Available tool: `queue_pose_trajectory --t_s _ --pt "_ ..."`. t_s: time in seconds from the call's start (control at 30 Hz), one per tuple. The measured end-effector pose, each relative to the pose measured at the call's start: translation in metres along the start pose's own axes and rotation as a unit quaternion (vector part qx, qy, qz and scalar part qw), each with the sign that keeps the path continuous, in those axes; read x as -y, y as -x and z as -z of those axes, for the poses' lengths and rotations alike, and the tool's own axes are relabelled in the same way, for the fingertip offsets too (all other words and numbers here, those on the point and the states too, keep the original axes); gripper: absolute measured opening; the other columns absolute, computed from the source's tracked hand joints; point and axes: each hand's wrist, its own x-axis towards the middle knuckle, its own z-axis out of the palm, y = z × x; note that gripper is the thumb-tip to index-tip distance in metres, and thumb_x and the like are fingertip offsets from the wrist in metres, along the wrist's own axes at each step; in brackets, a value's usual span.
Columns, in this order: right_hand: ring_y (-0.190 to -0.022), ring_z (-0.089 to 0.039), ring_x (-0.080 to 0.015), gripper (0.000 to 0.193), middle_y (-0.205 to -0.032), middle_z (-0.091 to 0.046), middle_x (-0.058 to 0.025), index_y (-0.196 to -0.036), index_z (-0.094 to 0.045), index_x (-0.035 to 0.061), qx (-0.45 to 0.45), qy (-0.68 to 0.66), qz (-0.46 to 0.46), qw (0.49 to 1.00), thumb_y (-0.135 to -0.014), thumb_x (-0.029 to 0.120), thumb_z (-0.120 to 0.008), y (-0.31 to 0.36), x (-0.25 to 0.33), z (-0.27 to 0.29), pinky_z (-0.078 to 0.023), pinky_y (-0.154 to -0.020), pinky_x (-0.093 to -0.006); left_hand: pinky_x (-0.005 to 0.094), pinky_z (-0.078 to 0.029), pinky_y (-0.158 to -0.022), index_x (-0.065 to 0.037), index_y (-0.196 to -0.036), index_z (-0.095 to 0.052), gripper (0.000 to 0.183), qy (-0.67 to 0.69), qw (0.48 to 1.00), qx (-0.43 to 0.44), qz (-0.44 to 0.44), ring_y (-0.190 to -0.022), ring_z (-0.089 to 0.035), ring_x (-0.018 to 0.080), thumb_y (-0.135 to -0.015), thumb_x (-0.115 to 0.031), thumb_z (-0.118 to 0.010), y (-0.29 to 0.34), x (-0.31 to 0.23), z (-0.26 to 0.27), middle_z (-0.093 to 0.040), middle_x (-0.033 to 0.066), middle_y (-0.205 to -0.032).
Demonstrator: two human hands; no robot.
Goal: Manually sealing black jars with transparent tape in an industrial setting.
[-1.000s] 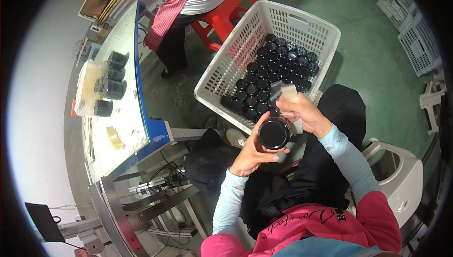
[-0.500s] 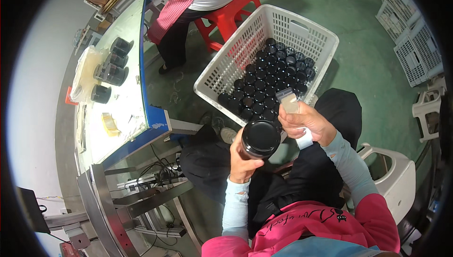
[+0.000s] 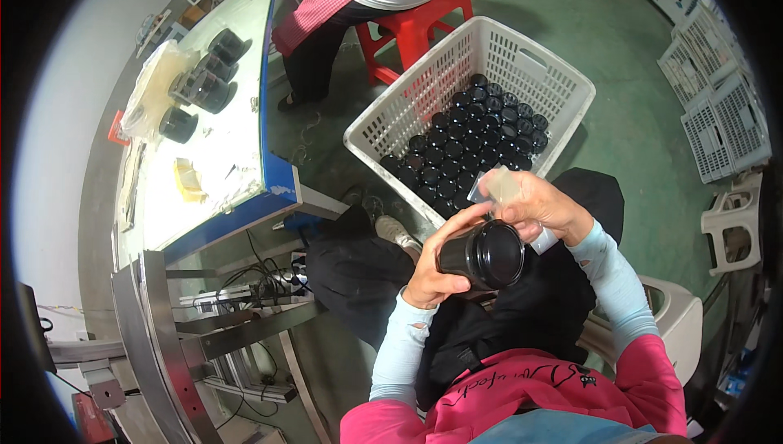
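Observation:
My left hand (image 3: 427, 278) is wrapped round a dark jar with a glossy black lid (image 3: 499, 255). The jar lies tilted on its side above my lap, its lid facing right. Just beyond it, my right hand (image 3: 548, 206) pinches a small bundle of pale strips with clear film (image 3: 506, 186), perhaps labels. A white end of the bundle pokes out below the palm. The right fingertips are close to the jar's far side; whether they touch it is hard to tell. Past my hands, several black-lidded jars (image 3: 457, 150) stand packed in a white plastic crate (image 3: 367, 136).
A light-topped table (image 3: 232, 138) with a blue edge stands at left, holding several dark jars (image 3: 178, 123) and a tape roll (image 3: 188, 181). Beyond, a person in a red checked apron (image 3: 326, 4) sits on a red stool (image 3: 414, 30). Stacked crates (image 3: 722, 126) and a pale stool (image 3: 732, 228) line the right.
The jar in my left hand has tipped from lid-up to sideways and shifted right. My right hand has come down beside it, still holding the strips. The view has shifted slightly.

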Motion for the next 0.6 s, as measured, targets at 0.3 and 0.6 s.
queue_pose_trajectory --t_s 0.3,0.6 --pt "-0.041 -0.036 -0.0024 0.040 -0.064 -0.048 -0.0034 -0.100 -0.045 0.0012 0.014 0.034 -0.061 0.997 -0.073 0.015 -0.072 -0.007 0.005 -0.009 -0.026 -0.033 -0.0159 0.0304 -0.035 -0.096 0.006 -0.128 -0.032 0.090 0.073 0.997 -0.028 -0.018 -0.110 -0.048 0.0209 -0.055 -0.023 -0.077 0.007 -0.001 0.004 -0.047 0.0137 -0.119" --pt "-0.041 -0.043 -0.0035 0.033 -0.065 -0.051 -0.0020 -0.093 -0.048 0.0010 -0.049 0.121 0.000 0.991 -0.073 0.013 -0.072 -0.011 0.005 -0.017 -0.028 -0.032 -0.0161 0.0312 -0.042 -0.090 0.006 -0.127 -0.032 0.085 0.130 0.991 -0.011 -0.016 -0.104 -0.053 0.0216 -0.058 -0.018 -0.074 0.012 0.006 0.010 -0.048 0.0149 -0.117"
